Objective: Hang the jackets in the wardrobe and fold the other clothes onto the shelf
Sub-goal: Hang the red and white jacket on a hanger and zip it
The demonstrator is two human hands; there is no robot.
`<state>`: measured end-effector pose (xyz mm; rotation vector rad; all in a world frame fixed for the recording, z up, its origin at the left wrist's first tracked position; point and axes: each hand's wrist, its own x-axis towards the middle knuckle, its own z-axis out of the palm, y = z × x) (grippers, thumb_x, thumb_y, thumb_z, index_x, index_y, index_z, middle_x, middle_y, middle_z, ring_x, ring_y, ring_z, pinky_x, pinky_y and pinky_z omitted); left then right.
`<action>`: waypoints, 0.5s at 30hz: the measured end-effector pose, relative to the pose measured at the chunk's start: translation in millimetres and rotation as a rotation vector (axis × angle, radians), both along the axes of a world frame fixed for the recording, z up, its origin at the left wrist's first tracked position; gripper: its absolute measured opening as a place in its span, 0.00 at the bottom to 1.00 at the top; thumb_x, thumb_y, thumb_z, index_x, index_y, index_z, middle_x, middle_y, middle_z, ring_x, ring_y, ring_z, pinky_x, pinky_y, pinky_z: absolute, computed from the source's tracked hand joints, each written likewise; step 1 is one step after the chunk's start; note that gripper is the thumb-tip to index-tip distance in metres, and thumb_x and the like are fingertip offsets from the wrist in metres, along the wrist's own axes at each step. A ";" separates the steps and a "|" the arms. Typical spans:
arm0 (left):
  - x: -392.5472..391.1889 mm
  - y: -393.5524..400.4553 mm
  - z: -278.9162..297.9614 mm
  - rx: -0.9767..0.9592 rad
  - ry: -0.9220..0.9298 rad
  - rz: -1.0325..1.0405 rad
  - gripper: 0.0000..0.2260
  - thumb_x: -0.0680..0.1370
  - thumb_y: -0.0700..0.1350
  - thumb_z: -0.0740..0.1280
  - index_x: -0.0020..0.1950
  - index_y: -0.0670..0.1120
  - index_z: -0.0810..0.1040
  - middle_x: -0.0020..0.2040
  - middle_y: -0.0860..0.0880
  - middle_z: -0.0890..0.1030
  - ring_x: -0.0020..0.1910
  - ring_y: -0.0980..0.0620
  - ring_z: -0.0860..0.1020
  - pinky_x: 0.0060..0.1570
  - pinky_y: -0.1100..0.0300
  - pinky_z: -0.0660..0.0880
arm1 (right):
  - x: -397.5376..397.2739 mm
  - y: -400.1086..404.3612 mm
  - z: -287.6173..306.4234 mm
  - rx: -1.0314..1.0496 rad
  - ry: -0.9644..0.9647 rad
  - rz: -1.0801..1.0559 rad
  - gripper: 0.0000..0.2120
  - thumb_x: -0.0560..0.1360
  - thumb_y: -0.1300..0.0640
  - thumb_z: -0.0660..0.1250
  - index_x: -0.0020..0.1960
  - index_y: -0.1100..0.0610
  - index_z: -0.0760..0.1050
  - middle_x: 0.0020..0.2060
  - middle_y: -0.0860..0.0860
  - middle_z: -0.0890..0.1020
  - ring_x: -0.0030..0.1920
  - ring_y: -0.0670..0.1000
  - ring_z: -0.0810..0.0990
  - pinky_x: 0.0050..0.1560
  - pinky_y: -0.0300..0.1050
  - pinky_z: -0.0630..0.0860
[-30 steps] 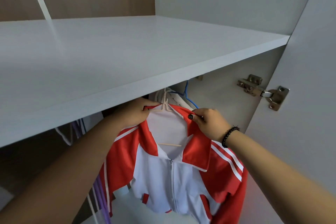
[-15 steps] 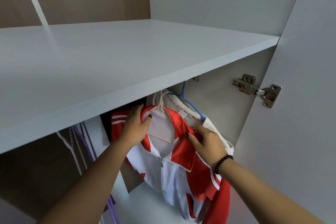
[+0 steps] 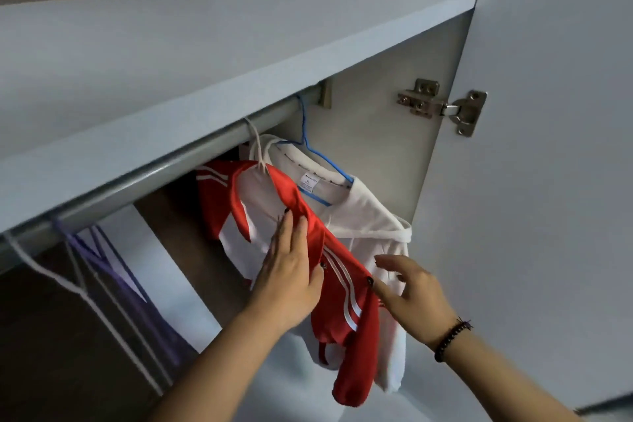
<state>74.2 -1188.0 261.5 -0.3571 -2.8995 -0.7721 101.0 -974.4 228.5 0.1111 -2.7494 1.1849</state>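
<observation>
Nearest the camera, two bare hands work at a red and white jacket (image 3: pixel 308 236) inside an open wardrobe: the left hand (image 3: pixel 291 271) lies flat against the red collar and front panel with its fingers straight, holding nothing, while the right hand (image 3: pixel 407 288), a dark bead bracelet (image 3: pixel 452 339) at its wrist, hovers wide with loosely spread fingers, its fingertips at the striped sleeve. Judged from this, the jacket is already hung and the step in hand is settling it; done well, that means smoothing the collar so it sits evenly on both arms of the hanger, letting the sleeve drop straight, and sliding the garment along only gently so its pale hanger hook (image 3: pixel 255 140) stays over the rail (image 3: pixel 164 175). Just behind the jacket and touching it, a white hooded top (image 3: pixel 363 219) hangs on a blue hanger (image 3: pixel 308 144); crowding the two could crease either one. To the left, purple and white hangers (image 3: pixel 96 250) hang bare on the same rail. Above runs the pale grey shelf (image 3: pixel 205 55), and farther right a metal hinge (image 3: pixel 442 106) joins the open door (image 3: pixel 548 181). Glossy red panels, white body and white sleeve stripes mark the jacket as light, slippery sportswear
</observation>
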 end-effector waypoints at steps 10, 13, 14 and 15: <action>34.4 77.4 8.9 -0.192 0.243 -0.436 0.30 0.74 0.48 0.67 0.74 0.39 0.66 0.76 0.42 0.63 0.77 0.45 0.59 0.75 0.47 0.54 | 75.8 58.2 -32.4 -0.041 -0.145 -0.294 0.16 0.76 0.53 0.67 0.63 0.50 0.74 0.57 0.42 0.77 0.58 0.44 0.76 0.60 0.39 0.72; 41.4 107.7 1.2 -0.205 0.222 -0.534 0.28 0.74 0.51 0.67 0.71 0.41 0.71 0.73 0.45 0.69 0.75 0.48 0.64 0.74 0.55 0.54 | 92.2 84.5 -31.7 -0.033 -0.153 -0.345 0.17 0.76 0.54 0.67 0.64 0.51 0.74 0.57 0.43 0.77 0.58 0.43 0.74 0.60 0.37 0.71; 43.4 118.1 -2.5 -0.208 0.202 -0.560 0.28 0.75 0.53 0.65 0.72 0.42 0.69 0.74 0.48 0.68 0.75 0.50 0.63 0.74 0.58 0.52 | 97.8 93.5 -31.4 -0.032 -0.158 -0.355 0.17 0.76 0.54 0.68 0.64 0.51 0.74 0.58 0.43 0.77 0.58 0.42 0.74 0.60 0.37 0.71; 45.4 129.1 -6.4 -0.210 0.180 -0.583 0.29 0.76 0.56 0.64 0.73 0.44 0.68 0.74 0.50 0.68 0.76 0.52 0.62 0.74 0.60 0.51 | 103.9 102.8 -31.3 -0.033 -0.164 -0.364 0.17 0.75 0.53 0.68 0.64 0.51 0.73 0.58 0.42 0.76 0.57 0.41 0.73 0.60 0.36 0.70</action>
